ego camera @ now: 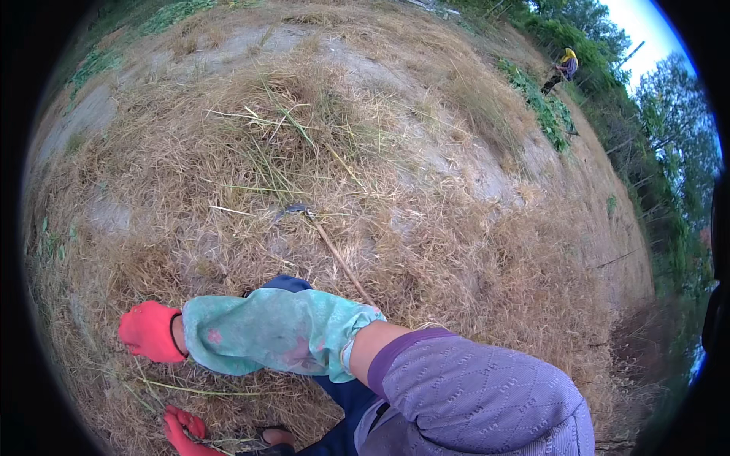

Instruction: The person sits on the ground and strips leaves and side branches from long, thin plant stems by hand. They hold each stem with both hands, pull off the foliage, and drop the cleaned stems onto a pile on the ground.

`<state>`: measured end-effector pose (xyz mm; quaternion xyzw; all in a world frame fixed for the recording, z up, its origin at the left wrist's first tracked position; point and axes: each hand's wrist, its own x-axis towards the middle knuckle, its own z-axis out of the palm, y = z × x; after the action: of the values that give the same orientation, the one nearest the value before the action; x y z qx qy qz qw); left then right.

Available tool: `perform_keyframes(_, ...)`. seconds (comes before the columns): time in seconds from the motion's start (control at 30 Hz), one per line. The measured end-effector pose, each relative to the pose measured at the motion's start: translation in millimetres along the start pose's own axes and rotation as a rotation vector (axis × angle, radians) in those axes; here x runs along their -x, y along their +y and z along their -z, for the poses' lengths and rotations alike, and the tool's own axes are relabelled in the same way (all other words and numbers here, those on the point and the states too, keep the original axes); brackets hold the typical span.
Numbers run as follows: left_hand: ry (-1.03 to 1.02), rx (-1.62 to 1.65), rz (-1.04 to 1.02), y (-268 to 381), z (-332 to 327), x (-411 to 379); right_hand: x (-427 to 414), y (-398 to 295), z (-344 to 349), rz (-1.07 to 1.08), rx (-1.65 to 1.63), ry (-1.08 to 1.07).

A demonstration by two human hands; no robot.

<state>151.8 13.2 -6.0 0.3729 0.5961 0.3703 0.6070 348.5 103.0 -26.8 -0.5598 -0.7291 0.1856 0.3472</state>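
My right hand [151, 332], in a red glove, is low over the dry grass at the left; its fingers are turned away, and what they hold cannot be seen. My left hand [185, 430], also red-gloved, is at the lower left with its fingers curled around thin stalks. Green stalks [199, 391] lie between the two hands. A sickle with a dark curved blade and a long wooden handle [336, 253] lies on the grass in front of my legs, touched by neither hand as far as I see.
Cut dry grass with green stems [291, 122] is heaped beyond the sickle. Bare soil patches [365, 65] show farther off. A person [564, 69] in a yellow head covering is far off at the upper right, beside green leafy plants [536, 105]. Trees line the right side.
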Motion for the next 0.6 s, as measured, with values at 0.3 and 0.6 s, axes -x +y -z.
perform_keyframes(0.3, -0.026, -0.028, 0.023, -22, 3, -18, -15, 53, 12, -0.181, 0.054, 0.343)
perform_keyframes(0.6, -0.045, -0.106, -0.12, -60, 12, -31, 2, 25, 56, -0.436, -0.975, 0.037)
